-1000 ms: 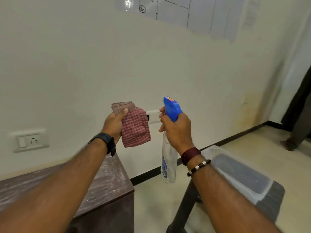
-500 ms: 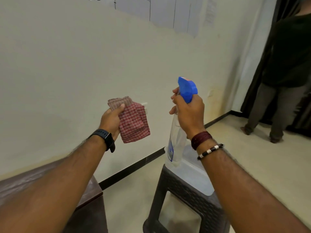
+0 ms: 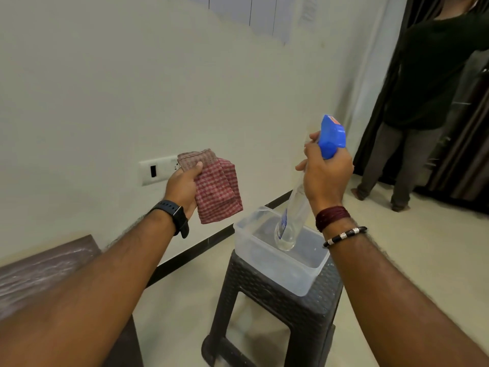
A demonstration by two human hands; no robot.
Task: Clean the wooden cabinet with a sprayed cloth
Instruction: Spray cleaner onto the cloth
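My left hand (image 3: 184, 188) grips a folded red checked cloth (image 3: 218, 190) held up in front of the wall. My right hand (image 3: 326, 174) grips the neck of a clear spray bottle (image 3: 291, 218) with a blue trigger head (image 3: 332, 136); the nozzle points left toward the cloth. The bottle's base hangs over a clear plastic tub (image 3: 277, 266). The dark wooden cabinet (image 3: 39, 268) shows at the lower left, mostly behind my left forearm.
The plastic tub sits on a dark woven stool (image 3: 280, 316) between my arms. A wall socket plate (image 3: 156, 170) is behind the cloth. Another person (image 3: 423, 102) stands at the right by dark curtains. Pale floor lies around the stool.
The view has swung right and down: the stool and tub now sit between my arms and the cabinet has slid to the left edge. Both hands keep their grips.
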